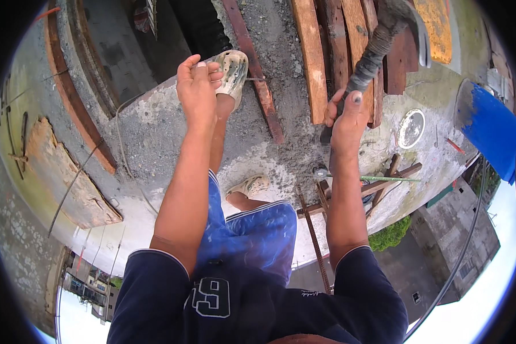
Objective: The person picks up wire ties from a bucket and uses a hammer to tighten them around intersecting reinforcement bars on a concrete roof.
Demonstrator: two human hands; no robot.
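My right hand (350,117) is wrapped around the dark, taped handle of a claw hammer (368,67). Its metal head is raised at the upper right, over wooden beams. My left hand (199,86) hangs in the air before my forward foot, its fingers loosely bent and apart, with nothing visible in them. Just past that hand is a clog (233,71) on my foot. Beside the clog, a narrow reddish wooden strip (261,94) lies on the rough concrete, and a thin rod or nail juts across it.
Several wooden beams (309,63) lie at the top right. A dark opening (137,43) drops away at the upper left, beside a long curved timber (69,97). Right of me are a round white lid-like disc (411,128), crossed wood pieces (378,186) and a blue sheet (487,126).
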